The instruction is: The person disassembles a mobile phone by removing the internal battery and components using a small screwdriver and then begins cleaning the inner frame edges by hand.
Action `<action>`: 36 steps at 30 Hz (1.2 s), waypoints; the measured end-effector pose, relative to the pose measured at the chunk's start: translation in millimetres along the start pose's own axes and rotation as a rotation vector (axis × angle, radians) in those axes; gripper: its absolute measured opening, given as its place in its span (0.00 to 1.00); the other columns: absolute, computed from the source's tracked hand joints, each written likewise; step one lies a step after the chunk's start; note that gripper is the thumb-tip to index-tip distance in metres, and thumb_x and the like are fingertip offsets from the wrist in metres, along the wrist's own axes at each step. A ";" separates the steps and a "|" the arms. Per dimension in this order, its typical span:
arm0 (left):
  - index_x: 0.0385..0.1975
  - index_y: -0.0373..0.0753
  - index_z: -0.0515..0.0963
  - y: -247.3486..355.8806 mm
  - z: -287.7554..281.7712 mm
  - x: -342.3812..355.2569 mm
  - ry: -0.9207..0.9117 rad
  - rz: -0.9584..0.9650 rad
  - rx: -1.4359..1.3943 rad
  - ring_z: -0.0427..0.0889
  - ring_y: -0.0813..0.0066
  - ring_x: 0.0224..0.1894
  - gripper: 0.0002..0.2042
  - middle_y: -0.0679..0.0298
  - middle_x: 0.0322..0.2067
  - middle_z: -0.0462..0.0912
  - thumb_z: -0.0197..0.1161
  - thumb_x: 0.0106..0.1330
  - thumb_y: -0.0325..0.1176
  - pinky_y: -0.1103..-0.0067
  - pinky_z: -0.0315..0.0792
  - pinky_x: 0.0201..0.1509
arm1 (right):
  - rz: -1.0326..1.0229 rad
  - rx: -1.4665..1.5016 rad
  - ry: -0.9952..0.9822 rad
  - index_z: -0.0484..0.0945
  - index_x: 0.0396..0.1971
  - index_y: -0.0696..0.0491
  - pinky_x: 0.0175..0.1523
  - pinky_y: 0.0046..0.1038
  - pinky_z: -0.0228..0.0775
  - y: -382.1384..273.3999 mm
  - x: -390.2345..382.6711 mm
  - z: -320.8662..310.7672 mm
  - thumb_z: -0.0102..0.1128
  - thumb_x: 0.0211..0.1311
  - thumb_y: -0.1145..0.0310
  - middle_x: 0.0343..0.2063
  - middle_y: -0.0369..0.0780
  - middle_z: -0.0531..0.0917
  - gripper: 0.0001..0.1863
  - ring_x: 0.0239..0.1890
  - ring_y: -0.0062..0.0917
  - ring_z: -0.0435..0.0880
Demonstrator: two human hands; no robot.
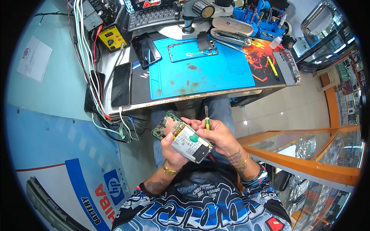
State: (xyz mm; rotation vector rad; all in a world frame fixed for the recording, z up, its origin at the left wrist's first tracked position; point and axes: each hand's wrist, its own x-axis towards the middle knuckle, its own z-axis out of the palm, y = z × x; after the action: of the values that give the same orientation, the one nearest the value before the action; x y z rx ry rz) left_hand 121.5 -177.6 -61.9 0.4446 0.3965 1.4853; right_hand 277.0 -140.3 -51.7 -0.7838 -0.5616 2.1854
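Above my lap, an opened smartphone [185,141] lies tilted, its back cover off. Its green circuit board and copper-coloured patch show at the upper left end, with a pale battery bearing a green mark in the middle and a black part at the lower right end. My left hand [172,154] is closed around the near side, thumb on the face of the phone. A small pry tool [207,122] with a yellow-green handle and a flat metal blade stands blade up in my right hand [222,137], whose fingers are also at the phone's far right edge.
On the bench, a blue repair mat [216,79] bears a phone frame [181,54]. Two dark phones [121,84] lie left of it, beside hanging cables and a yellow soldering station [112,37]. A microscope stand [187,25] and tweezers case [231,29] are behind. Right stands a glass showcase [293,148].
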 end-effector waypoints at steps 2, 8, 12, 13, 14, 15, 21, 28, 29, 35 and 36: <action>0.51 0.36 0.72 -0.7 1.5 -0.7 0.051 0.008 0.013 0.75 0.58 0.56 0.30 0.56 0.43 0.79 0.48 0.67 0.61 0.61 0.68 0.67 | 0.027 0.021 -0.014 0.83 0.40 0.55 0.50 0.21 0.80 -0.4 -3.1 -1.2 0.71 0.67 0.70 0.40 0.35 0.86 0.08 0.42 0.18 0.85; 0.54 0.36 0.72 -2.7 -0.3 -0.6 0.161 -0.064 -0.054 0.78 0.60 0.52 0.34 0.57 0.45 0.79 0.48 0.68 0.64 0.59 0.72 0.62 | -0.231 -0.375 0.122 0.83 0.49 0.57 0.33 0.15 0.63 5.0 -10.2 -9.9 0.58 0.78 0.64 0.34 0.31 0.84 0.13 0.28 0.08 0.70; 0.55 0.37 0.73 -5.4 -7.7 -0.7 0.194 -0.040 -0.060 0.79 0.62 0.50 0.35 0.59 0.45 0.80 0.47 0.67 0.67 0.57 0.76 0.57 | -0.426 -0.562 0.315 0.78 0.63 0.54 0.27 0.13 0.55 -0.2 -25.3 -11.2 0.52 0.80 0.66 0.32 0.32 0.82 0.18 0.22 0.07 0.63; 0.55 0.37 0.73 -5.3 -8.4 -1.1 0.193 -0.057 -0.056 0.79 0.62 0.50 0.36 0.59 0.45 0.80 0.47 0.67 0.68 0.58 0.76 0.57 | -0.436 -0.549 0.319 0.78 0.63 0.54 0.27 0.13 0.57 -1.5 -30.0 -9.1 0.51 0.80 0.66 0.32 0.33 0.82 0.18 0.22 0.07 0.65; 0.55 0.37 0.73 -4.6 -10.5 -1.4 0.192 -0.072 -0.051 0.79 0.63 0.49 0.36 0.59 0.45 0.80 0.47 0.67 0.69 0.58 0.76 0.57 | -0.446 -0.535 0.322 0.78 0.64 0.54 0.28 0.13 0.58 -3.2 -36.5 -3.7 0.50 0.81 0.67 0.33 0.35 0.82 0.18 0.23 0.07 0.66; 0.55 0.38 0.73 -4.4 -12.2 -2.0 0.191 -0.087 -0.046 0.80 0.63 0.49 0.37 0.59 0.45 0.80 0.47 0.67 0.69 0.58 0.77 0.56 | -0.455 -0.521 0.324 0.77 0.64 0.54 0.28 0.12 0.59 -2.5 -42.4 -2.2 0.50 0.81 0.68 0.34 0.36 0.82 0.18 0.23 0.08 0.67; 0.55 0.37 0.74 -1.0 -7.4 -3.8 0.262 -0.170 -0.077 0.83 0.60 0.45 0.44 0.60 0.44 0.81 0.42 0.63 0.78 0.56 0.79 0.52 | -0.436 -0.144 -0.025 0.73 0.64 0.60 0.52 0.29 0.80 7.9 -68.1 -3.4 0.50 0.75 0.78 0.51 0.52 0.86 0.20 0.50 0.32 0.87; 0.55 0.37 0.74 -1.5 -3.0 -6.6 0.272 -0.155 -0.062 0.82 0.60 0.47 0.46 0.59 0.44 0.81 0.41 0.62 0.80 0.55 0.78 0.54 | -0.718 -0.756 0.228 0.86 0.42 0.61 0.40 0.21 0.78 19.2 -70.2 -7.9 0.67 0.67 0.76 0.31 0.44 0.89 0.07 0.33 0.25 0.88; 0.55 0.36 0.73 -2.1 -2.7 -7.3 0.260 -0.145 -0.086 0.82 0.59 0.47 0.45 0.58 0.44 0.81 0.41 0.63 0.78 0.56 0.78 0.54 | -0.788 -0.809 0.257 0.86 0.42 0.61 0.39 0.22 0.78 17.0 -68.1 -5.3 0.69 0.65 0.76 0.30 0.43 0.88 0.07 0.33 0.25 0.88; 0.53 0.37 0.73 -3.2 5.6 -7.7 0.261 -0.102 0.032 0.81 0.60 0.47 0.43 0.58 0.44 0.80 0.42 0.64 0.76 0.56 0.78 0.54 | -0.887 -0.869 0.341 0.86 0.39 0.61 0.40 0.25 0.79 19.2 -53.4 8.7 0.75 0.56 0.80 0.31 0.44 0.88 0.10 0.32 0.28 0.88; 0.54 0.37 0.73 -3.9 5.2 -8.4 0.257 -0.096 0.042 0.81 0.60 0.47 0.42 0.58 0.44 0.80 0.42 0.64 0.76 0.56 0.78 0.54 | -0.886 -0.887 0.338 0.86 0.39 0.61 0.41 0.27 0.79 19.2 -53.8 9.0 0.75 0.56 0.81 0.32 0.44 0.89 0.10 0.33 0.29 0.88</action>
State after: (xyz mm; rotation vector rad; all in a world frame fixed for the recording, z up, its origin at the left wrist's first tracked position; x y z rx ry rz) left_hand 127.0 -186.3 -59.7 0.2635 0.6447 1.4464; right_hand 290.7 -194.7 -37.4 -1.0376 -1.4036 0.9167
